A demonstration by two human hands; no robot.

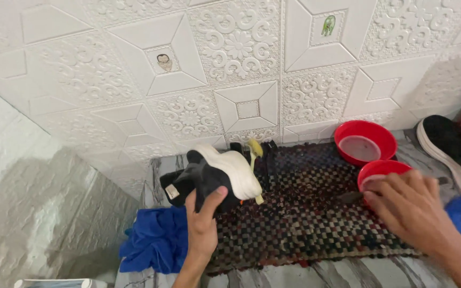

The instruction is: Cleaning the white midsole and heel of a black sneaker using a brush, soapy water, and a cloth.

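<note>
Head view, looking down at a woven checkered mat (305, 224) on a marble-patterned surface. Left hand (203, 223) grips a black shoe with a white sole (214, 178), fingers closed around it, holding it raised and tilted sole-outward above the mat's left end. Right hand (409, 208) rests with fingers spread over a small red bowl (381, 169). A second red bowl (365, 141) stands just behind; a blue cloth (153, 240) lies at the left.
</note>
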